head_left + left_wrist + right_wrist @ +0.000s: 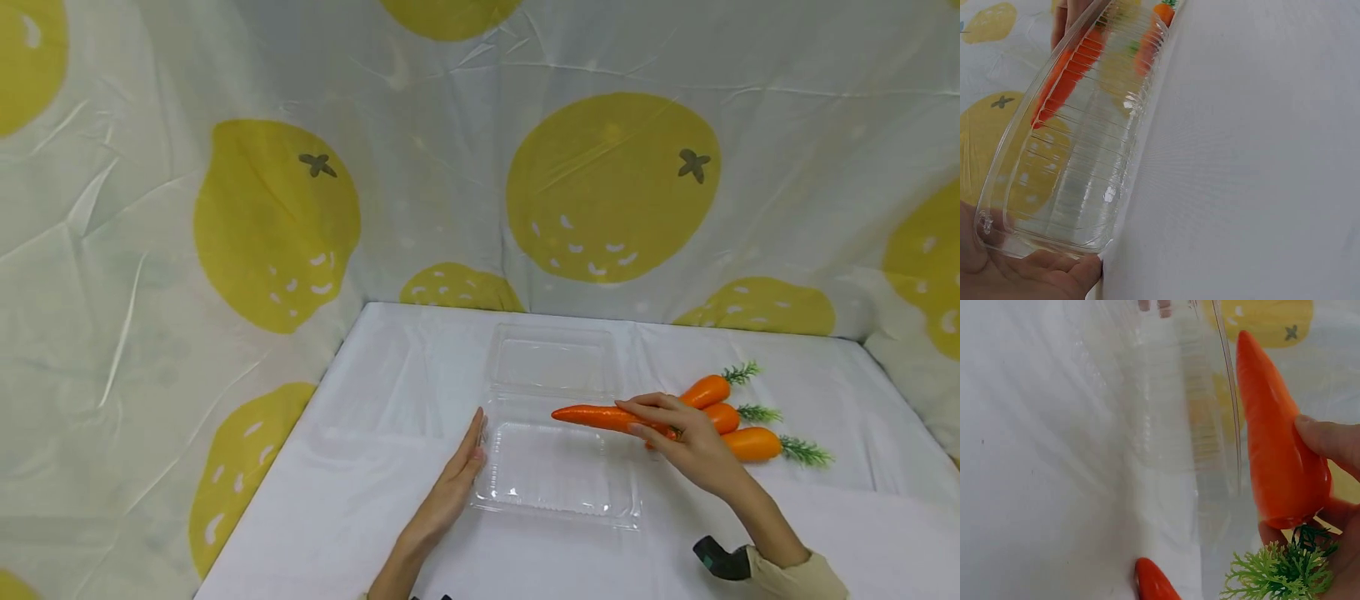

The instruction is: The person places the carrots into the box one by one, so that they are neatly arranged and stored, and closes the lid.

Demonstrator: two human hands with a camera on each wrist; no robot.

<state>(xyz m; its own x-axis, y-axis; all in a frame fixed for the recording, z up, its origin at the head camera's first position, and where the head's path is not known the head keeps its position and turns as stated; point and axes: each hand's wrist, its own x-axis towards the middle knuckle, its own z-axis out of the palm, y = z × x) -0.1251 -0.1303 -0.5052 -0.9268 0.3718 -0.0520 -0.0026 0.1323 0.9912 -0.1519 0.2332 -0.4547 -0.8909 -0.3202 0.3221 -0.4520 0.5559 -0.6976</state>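
An orange toy carrot point(588, 416) is held by my right hand point(693, 437) between thumb and fingers, above the right part of a clear plastic clamshell box point(551, 475). Its tip points left, and its green top point(1282, 569) shows below the fingers in the right wrist view. My left hand point(446, 496) rests against the box's left side with its fingers fairly straight. The lid point(555, 358) of the box lies folded back, away from me. Three more carrots point(752, 444) lie right of the box, partly hidden behind my right hand, their green tops pointing right.
A white cloth point(390, 400) covers the table. Behind and to the left hangs a pale curtain point(435, 175) printed with yellow lemons. A dark wrist device point(722, 560) sits near my right sleeve.
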